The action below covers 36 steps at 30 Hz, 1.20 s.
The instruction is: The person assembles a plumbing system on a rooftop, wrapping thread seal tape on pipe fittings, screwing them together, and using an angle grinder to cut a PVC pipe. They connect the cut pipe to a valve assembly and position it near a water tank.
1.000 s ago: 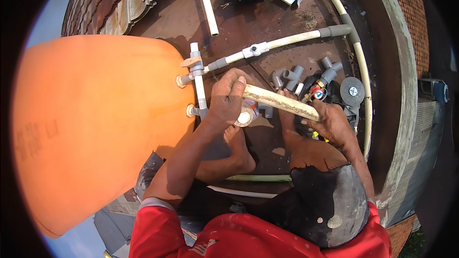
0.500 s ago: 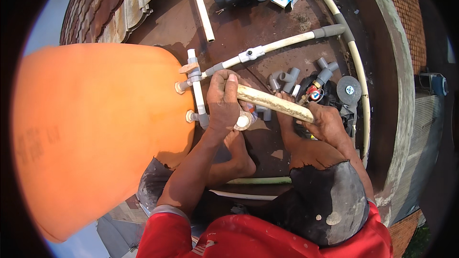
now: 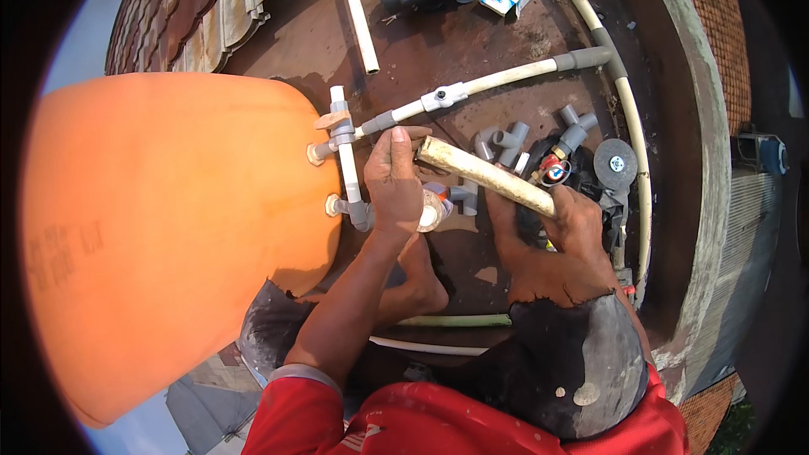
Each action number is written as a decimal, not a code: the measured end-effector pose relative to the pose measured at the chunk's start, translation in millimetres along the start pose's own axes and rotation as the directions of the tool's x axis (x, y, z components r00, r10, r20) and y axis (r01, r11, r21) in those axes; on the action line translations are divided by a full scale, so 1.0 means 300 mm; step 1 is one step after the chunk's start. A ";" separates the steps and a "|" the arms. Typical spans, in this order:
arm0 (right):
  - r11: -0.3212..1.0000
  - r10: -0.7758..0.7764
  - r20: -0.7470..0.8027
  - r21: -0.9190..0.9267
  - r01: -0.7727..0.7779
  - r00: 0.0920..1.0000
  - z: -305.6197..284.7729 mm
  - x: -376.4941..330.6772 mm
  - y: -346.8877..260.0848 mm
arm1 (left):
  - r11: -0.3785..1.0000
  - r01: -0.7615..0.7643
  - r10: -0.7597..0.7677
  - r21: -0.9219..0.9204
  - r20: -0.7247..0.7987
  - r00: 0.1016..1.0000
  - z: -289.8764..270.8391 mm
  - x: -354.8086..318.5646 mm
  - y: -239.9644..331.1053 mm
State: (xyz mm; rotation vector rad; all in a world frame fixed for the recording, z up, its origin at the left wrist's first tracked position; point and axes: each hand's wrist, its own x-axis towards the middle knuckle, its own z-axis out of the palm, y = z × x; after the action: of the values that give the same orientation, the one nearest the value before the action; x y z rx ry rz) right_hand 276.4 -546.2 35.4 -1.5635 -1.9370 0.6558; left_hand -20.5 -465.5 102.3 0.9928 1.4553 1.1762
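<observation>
Pipe (image 3: pixel 487 176), a short cream length, lies slanted between both hands above the dark roof floor, just right of the big orange tank (image 3: pixel 168 236) and its grey outlet fittings (image 3: pixel 345 160). Right hand (image 3: pixel 581 223) is clamped round the lower end; left hand (image 3: pixel 394 181) closes its fingers on the upper end, near a small round roll (image 3: pixel 430 209). Judging by this, the piece is being prepared for joining; the next move calls for lining its end squarely with a fitting.

Rooftop plumbing site: orange water tank (image 3: pixel 168 236), pipe fittings (image 3: pixel 506 145).
</observation>
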 end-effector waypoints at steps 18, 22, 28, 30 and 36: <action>0.889 0.446 -0.364 0.072 -0.453 0.818 -0.072 -0.122 0.112 | 0.991 0.129 -0.136 0.044 0.226 0.965 0.168 0.182 0.212; 0.632 0.761 -0.100 -0.105 -0.768 0.641 -0.163 -0.239 0.295 | 0.920 0.246 -0.378 0.304 0.529 0.760 0.150 0.142 0.208; 0.173 0.703 0.526 0.526 -0.833 0.478 -0.173 -0.370 0.480 | 0.796 0.239 -0.557 0.555 0.520 0.647 0.183 0.105 0.197; 0.065 0.710 0.539 0.590 -0.805 0.452 -0.190 -0.404 0.528 | 0.788 0.030 -0.477 0.615 0.578 0.663 0.192 0.126 0.173; 0.381 0.746 0.341 0.487 -0.786 0.572 -0.340 -0.286 0.274 | 0.571 -0.405 -0.289 0.714 0.636 0.715 0.194 0.169 0.076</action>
State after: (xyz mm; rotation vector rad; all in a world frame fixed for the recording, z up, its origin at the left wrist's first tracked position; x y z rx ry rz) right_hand 418.6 -611.2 43.0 -1.9390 -0.7080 1.5461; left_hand 27.5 -401.7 111.9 1.9060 1.2729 -0.0601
